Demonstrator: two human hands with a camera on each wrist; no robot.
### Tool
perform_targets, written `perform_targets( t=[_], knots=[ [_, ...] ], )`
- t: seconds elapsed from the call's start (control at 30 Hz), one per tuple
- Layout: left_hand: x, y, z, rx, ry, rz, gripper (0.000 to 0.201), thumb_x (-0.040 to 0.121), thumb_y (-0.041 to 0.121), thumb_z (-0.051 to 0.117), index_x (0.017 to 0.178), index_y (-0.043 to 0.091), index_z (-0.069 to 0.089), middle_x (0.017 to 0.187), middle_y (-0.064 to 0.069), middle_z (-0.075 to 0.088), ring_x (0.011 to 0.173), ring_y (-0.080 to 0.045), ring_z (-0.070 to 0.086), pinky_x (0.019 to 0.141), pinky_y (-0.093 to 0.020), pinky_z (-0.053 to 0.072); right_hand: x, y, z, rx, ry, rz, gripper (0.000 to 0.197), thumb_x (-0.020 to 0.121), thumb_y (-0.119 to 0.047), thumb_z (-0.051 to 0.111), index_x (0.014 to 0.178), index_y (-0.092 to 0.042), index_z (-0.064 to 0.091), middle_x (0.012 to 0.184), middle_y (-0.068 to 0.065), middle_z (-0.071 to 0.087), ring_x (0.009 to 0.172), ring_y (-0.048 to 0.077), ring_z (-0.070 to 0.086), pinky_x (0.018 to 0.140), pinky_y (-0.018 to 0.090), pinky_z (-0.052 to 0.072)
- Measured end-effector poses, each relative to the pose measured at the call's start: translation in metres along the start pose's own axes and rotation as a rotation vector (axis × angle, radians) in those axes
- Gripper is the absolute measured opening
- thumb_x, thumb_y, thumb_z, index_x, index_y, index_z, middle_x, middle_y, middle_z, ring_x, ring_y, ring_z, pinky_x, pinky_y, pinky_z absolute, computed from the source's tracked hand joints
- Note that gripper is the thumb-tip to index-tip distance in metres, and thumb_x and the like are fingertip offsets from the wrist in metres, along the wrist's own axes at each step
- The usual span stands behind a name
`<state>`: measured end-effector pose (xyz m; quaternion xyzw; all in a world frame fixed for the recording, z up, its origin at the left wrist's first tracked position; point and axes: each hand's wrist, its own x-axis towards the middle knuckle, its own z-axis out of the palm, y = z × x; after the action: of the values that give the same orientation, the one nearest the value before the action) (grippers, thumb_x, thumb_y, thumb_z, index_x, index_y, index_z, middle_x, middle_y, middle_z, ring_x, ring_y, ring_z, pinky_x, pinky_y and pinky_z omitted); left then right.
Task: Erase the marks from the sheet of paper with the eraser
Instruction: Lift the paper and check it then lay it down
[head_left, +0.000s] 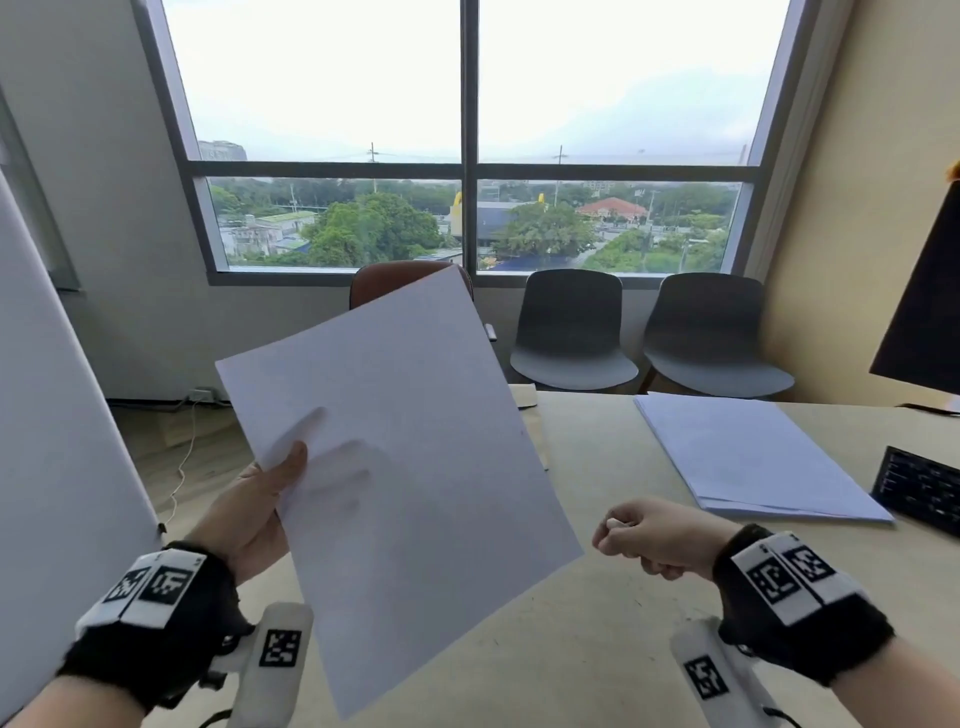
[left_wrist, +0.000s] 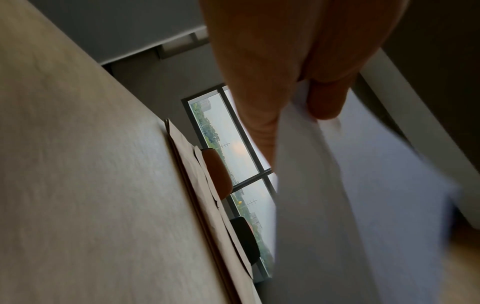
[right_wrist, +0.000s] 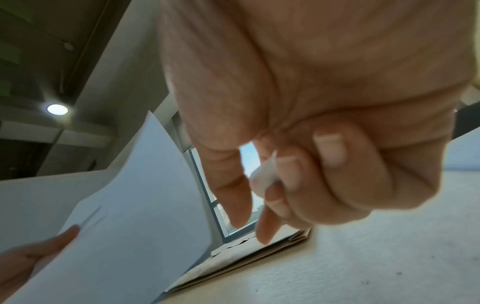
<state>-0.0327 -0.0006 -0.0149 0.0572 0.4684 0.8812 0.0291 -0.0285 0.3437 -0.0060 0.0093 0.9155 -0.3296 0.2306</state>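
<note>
While our left hand (head_left: 249, 512) holds the sheet of paper (head_left: 400, 467) up off the table (head_left: 597, 623), the sheet stands raised and tilted, long axis running from its lower corner near our left wrist up and away to the top corner in front of the brown chair (head_left: 384, 280). Grip is on the left long edge: thumb on the face toward us, fingers behind, showing only as shadows through the paper. Left wrist view confirms the pinch, thumb (left_wrist: 324, 102) pressed on the edge, though the picture is blurred and dark. We can't make out marks on the sheet; the face looks blank apart from a tiny speck near the right edge. Our right hand (head_left: 657, 535) is curled into a fist just above the table, to the right of the sheet and apart from it. White eraser (right_wrist: 263, 172) sits pinched among the curled fingertips; only a small part shows, the rest is buried in the fist, so its orientation is unclear. Brown envelopes (right_wrist: 246, 259) lie flat on the table beyond, partly hidden by the sheet. Stack of paper (head_left: 753, 457) and keyboard (head_left: 919, 488), cut off by the frame, sit to the right.
</note>
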Motion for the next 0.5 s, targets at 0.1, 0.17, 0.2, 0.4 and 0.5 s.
perform_targets(
  t=[0.1,0.17,0.2,0.4,0.5],
  knots=[
    [-0.003,0.003,-0.004,0.037,0.058,-0.01,0.023,0.062,0.024,0.076,0.084,0.029,0.078,0.094,-0.005,0.074,0.075,-0.027,0.073,0.053,-0.038,0.058,-0.001,0.004,0.002,0.122,0.025,-0.011,0.014,0.091,-0.009,0.046,0.086,-0.017,0.057,0.069,-0.001,0.039,0.049,0.01,0.031,0.041,0.017,0.022],
    [-0.004,0.005,-0.009,0.068,0.095,-0.01,0.028,0.073,0.022,0.053,0.08,0.03,0.079,0.09,-0.003,0.075,0.071,-0.024,0.073,0.051,-0.033,0.058,0.0,0.002,0.006,0.205,0.074,-0.029,0.016,0.091,-0.008,0.044,0.094,-0.014,0.058,0.069,-0.002,0.041,0.05,0.01,0.031,0.042,0.017,0.022],
    [-0.004,0.007,-0.012,0.095,0.103,-0.017,0.028,0.073,0.022,0.052,0.079,0.029,0.079,0.089,-0.003,0.075,0.07,-0.023,0.073,0.05,-0.031,0.058,0.0,0.0,0.008,0.247,0.094,-0.038,0.018,0.092,-0.008,0.043,0.099,-0.013,0.058,0.071,-0.002,0.041,0.051,0.01,0.03,0.042,0.017,0.022],
    [-0.011,0.021,-0.028,0.346,0.247,-0.089,0.023,0.089,0.011,0.048,0.085,0.01,0.071,0.07,-0.002,0.073,0.055,-0.015,0.069,0.047,-0.027,0.056,0.005,-0.017,0.023,0.467,0.075,-0.059,0.027,0.095,-0.008,0.036,0.114,-0.014,0.054,0.075,0.0,0.035,0.054,0.012,0.033,0.042,0.017,0.026],
    [-0.012,0.024,-0.044,0.52,0.299,-0.157,0.017,0.096,0.006,0.043,0.092,0.005,0.06,0.065,-0.002,0.072,0.051,-0.014,0.067,0.044,-0.024,0.054,0.008,-0.023,0.034,0.455,0.061,-0.081,0.025,0.097,-0.01,0.036,0.114,-0.013,0.054,0.074,0.0,0.038,0.055,0.011,0.033,0.041,0.016,0.028]
  ],
)
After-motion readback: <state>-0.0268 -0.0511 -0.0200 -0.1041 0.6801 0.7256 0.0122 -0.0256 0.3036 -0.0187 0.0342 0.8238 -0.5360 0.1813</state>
